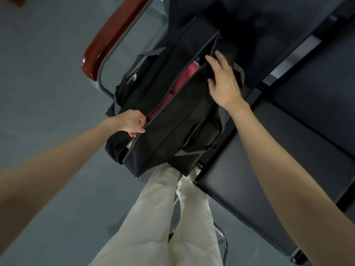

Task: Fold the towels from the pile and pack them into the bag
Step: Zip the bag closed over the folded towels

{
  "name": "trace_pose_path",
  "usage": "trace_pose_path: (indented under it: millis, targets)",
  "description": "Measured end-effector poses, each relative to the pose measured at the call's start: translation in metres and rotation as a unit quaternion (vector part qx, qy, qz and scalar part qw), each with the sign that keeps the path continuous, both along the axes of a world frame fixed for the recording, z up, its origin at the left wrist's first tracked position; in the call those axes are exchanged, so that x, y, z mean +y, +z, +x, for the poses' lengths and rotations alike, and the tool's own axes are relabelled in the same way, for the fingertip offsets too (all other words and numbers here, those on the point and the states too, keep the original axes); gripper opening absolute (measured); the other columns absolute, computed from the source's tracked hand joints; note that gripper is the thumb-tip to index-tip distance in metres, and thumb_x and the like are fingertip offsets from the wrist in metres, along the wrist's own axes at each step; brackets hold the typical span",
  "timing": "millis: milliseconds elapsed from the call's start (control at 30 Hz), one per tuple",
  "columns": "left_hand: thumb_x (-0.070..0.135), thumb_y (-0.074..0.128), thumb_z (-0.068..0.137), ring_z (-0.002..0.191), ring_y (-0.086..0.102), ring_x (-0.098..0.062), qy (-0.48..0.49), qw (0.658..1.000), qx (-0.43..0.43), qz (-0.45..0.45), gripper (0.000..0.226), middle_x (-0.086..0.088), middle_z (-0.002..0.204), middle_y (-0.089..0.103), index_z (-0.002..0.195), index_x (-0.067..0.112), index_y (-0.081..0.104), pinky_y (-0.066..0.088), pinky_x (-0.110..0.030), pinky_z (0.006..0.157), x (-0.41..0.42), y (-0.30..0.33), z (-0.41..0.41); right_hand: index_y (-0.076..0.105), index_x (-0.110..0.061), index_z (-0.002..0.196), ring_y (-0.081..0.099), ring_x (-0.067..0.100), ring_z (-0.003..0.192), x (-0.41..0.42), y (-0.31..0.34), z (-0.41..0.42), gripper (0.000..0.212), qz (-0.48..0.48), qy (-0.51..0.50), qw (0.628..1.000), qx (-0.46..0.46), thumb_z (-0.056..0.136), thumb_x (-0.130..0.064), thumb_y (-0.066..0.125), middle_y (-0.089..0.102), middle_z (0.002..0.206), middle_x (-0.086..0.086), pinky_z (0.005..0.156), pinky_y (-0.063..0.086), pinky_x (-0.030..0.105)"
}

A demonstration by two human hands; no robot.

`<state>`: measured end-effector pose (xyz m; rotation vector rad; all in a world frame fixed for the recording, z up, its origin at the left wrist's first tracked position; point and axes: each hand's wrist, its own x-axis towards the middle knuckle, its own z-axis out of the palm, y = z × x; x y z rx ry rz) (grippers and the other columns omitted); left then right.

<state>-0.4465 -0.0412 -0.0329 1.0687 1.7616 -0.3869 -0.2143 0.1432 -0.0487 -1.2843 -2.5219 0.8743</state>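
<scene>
A black bag [172, 131] with grey handles rests on a dark chair seat, its top slit partly parted. Through the gap a folded red towel [184, 75] shows inside, and a sliver of pale cloth [130, 144] peeks out at the near end. My left hand [132, 121] pinches the near end of the opening, fingers closed on the bag's edge. My right hand [222, 81] grips the far part of the nearer flap, fingers curled over its rim. The rest of the bag's contents are hidden.
The bag's chair has a reddish wooden armrest [107, 37] on a grey metal frame at the left. More dark seats [278, 160] stretch to the right. My legs in pale trousers [163, 217] stand below the bag on a grey floor [48, 73].
</scene>
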Motion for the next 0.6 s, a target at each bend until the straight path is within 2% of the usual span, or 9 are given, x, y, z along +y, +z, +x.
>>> trace_pose_path:
  millis: [67, 133, 200, 267, 333, 367, 433, 533, 600]
  targets:
    - [0.006, 0.058, 0.088, 0.059, 0.069, -0.021, -0.031, 0.999, 0.036, -0.015, 0.011, -0.012, 0.067, 0.068, 0.076, 0.005, 0.059, 0.057, -0.029, 0.058, 0.01, -0.007, 0.006, 0.019, -0.022, 0.152, 0.018, 0.036, 0.143, 0.0, -0.006, -0.002, 0.067, 0.004, -0.046, 0.998, -0.047, 0.094, -0.014, 0.052, 0.009, 0.159, 0.013, 0.116, 0.022, 0.046]
    - [0.002, 0.054, 0.084, 0.052, 0.067, -0.021, -0.05, 0.997, 0.055, -0.032, 0.012, -0.012, 0.062, 0.065, 0.073, 0.004, 0.057, 0.055, -0.029, 0.051, 0.02, -0.011, 0.013, 0.011, -0.024, 0.152, 0.016, 0.037, 0.143, 0.002, -0.011, -0.003, 0.068, -0.042, -0.144, 0.987, -0.056, 0.097, -0.026, 0.05, 0.006, 0.158, 0.017, 0.115, 0.022, 0.049]
    - [0.002, 0.054, 0.082, 0.049, 0.065, -0.019, -0.064, 0.994, 0.064, -0.054, 0.012, -0.01, 0.061, 0.063, 0.071, 0.006, 0.053, 0.052, -0.026, 0.048, 0.029, -0.011, 0.021, 0.004, -0.019, 0.152, 0.025, 0.035, 0.14, 0.01, -0.015, -0.005, 0.074, -0.163, -0.245, 0.956, -0.009, 0.097, -0.036, 0.049, 0.009, 0.156, 0.019, 0.113, 0.027, 0.044]
    - [0.002, 0.054, 0.082, 0.05, 0.065, -0.017, -0.097, 0.989, 0.068, -0.087, 0.013, -0.008, 0.062, 0.065, 0.07, 0.007, 0.054, 0.052, -0.026, 0.05, 0.041, -0.006, 0.026, 0.002, -0.011, 0.152, 0.031, 0.03, 0.138, 0.019, -0.021, -0.005, 0.081, -0.269, -0.313, 0.909, 0.066, 0.095, -0.04, 0.052, 0.017, 0.155, 0.017, 0.112, 0.03, 0.036]
    - [0.007, 0.053, 0.084, 0.049, 0.064, -0.016, -0.133, 0.985, 0.081, -0.076, 0.019, -0.005, 0.058, 0.066, 0.065, 0.007, 0.057, 0.052, -0.026, 0.052, 0.059, 0.002, 0.031, 0.005, -0.007, 0.151, 0.033, 0.028, 0.138, 0.028, -0.024, -0.004, 0.085, -0.293, -0.33, 0.892, 0.096, 0.093, -0.043, 0.055, 0.025, 0.153, 0.015, 0.113, 0.031, 0.034]
    - [0.015, 0.054, 0.086, 0.052, 0.065, -0.018, -0.141, 0.985, 0.091, -0.034, 0.023, -0.003, 0.057, 0.065, 0.065, 0.008, 0.057, 0.053, -0.027, 0.056, 0.071, 0.007, 0.032, 0.006, -0.005, 0.15, 0.033, 0.027, 0.138, 0.031, -0.025, -0.003, 0.085, -0.284, -0.323, 0.898, 0.09, 0.093, -0.043, 0.056, 0.027, 0.153, 0.015, 0.112, 0.031, 0.032]
    - [0.03, 0.058, 0.086, 0.069, 0.065, -0.023, -0.121, 0.98, 0.106, 0.115, 0.026, -0.002, 0.066, 0.063, 0.069, 0.011, 0.057, 0.052, -0.031, 0.065, 0.099, 0.014, 0.034, 0.008, -0.005, 0.15, 0.033, 0.026, 0.138, 0.039, -0.025, -0.002, 0.083, -0.254, -0.308, 0.914, 0.072, 0.093, -0.041, 0.056, 0.028, 0.152, 0.015, 0.109, 0.03, 0.03]
    - [0.023, 0.06, 0.087, 0.079, 0.061, -0.021, -0.04, 0.938, 0.043, 0.343, 0.013, -0.004, 0.086, 0.066, 0.086, 0.011, 0.064, 0.05, -0.035, 0.071, 0.147, 0.011, 0.039, 0.011, -0.005, 0.149, 0.035, 0.026, 0.136, 0.055, -0.025, -0.003, 0.078, -0.219, -0.303, 0.925, 0.063, 0.094, -0.04, 0.054, 0.03, 0.15, 0.015, 0.107, 0.033, 0.033]
    - [0.017, 0.059, 0.088, 0.09, 0.058, -0.023, -0.037, 0.898, 0.02, 0.439, 0.014, -0.008, 0.098, 0.062, 0.098, 0.008, 0.064, 0.047, -0.034, 0.079, 0.184, -0.002, 0.041, 0.015, -0.006, 0.149, 0.039, 0.028, 0.132, 0.07, -0.026, -0.007, 0.074, -0.205, -0.308, 0.927, 0.059, 0.095, -0.041, 0.052, 0.033, 0.148, 0.017, 0.104, 0.036, 0.034]
